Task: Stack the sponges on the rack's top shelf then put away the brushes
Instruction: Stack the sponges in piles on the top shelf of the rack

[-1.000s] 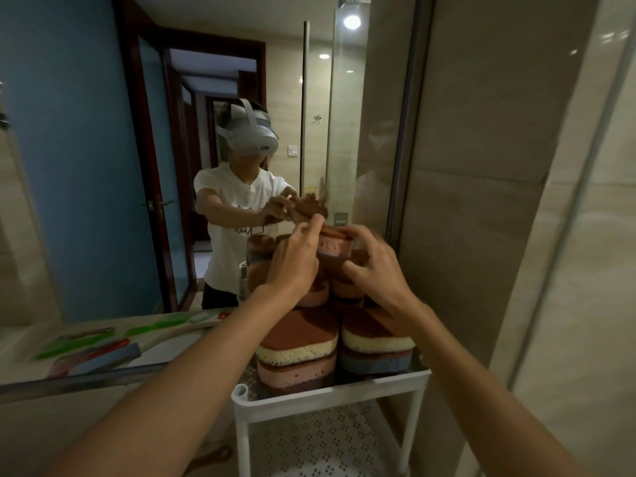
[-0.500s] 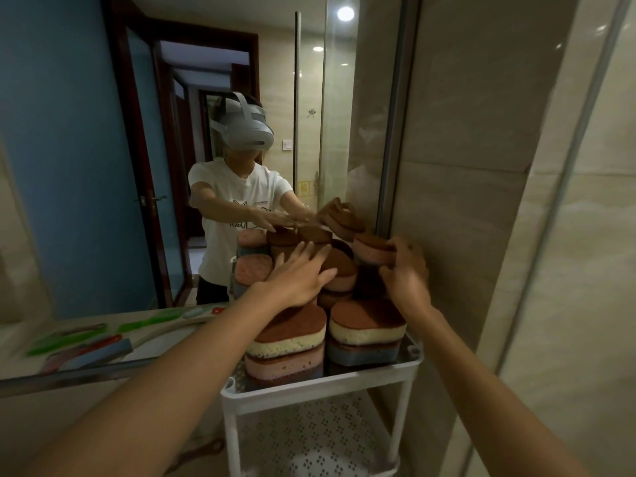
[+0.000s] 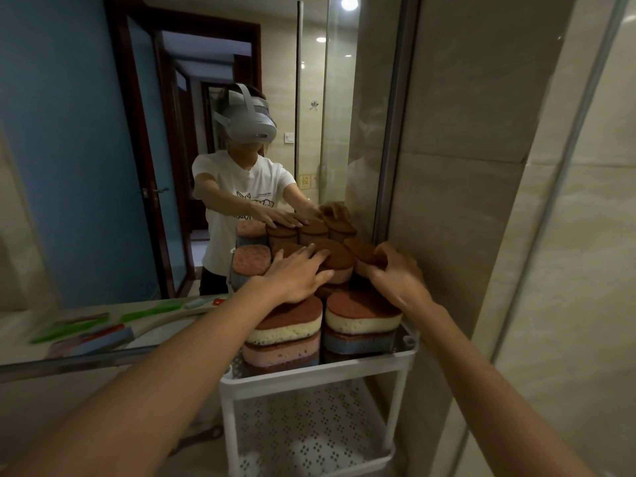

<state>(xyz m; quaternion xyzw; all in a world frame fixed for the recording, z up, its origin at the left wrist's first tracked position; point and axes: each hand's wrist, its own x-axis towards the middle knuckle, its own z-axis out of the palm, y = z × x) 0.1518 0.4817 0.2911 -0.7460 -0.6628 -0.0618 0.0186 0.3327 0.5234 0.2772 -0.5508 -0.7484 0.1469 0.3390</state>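
Note:
A white rack [image 3: 320, 373] stands against a mirror, and its top shelf carries stacks of brown-topped sponges. At the front are a yellow sponge [image 3: 285, 327] on a pink one and a second yellow sponge [image 3: 361, 316] on a blue one. My left hand [image 3: 296, 273] lies flat, fingers straight, on a sponge [image 3: 339, 261] of the back stack. My right hand [image 3: 395, 280] curls round a brown-topped sponge [image 3: 361, 253] at the back right, near the wall. Green and red brushes [image 3: 99, 332] lie on the counter to the left, seen in the mirror.
The mirror behind the rack repeats the sponges and shows a person with a headset reaching forward. A tiled wall and a glass panel [image 3: 516, 235] close in on the right. The rack's perforated lower shelf [image 3: 303, 438] sits below.
Both hands have come down from the top of the pile. My right hand carried its sponge right and down to the back right stack. My left hand has flattened onto the back stack.

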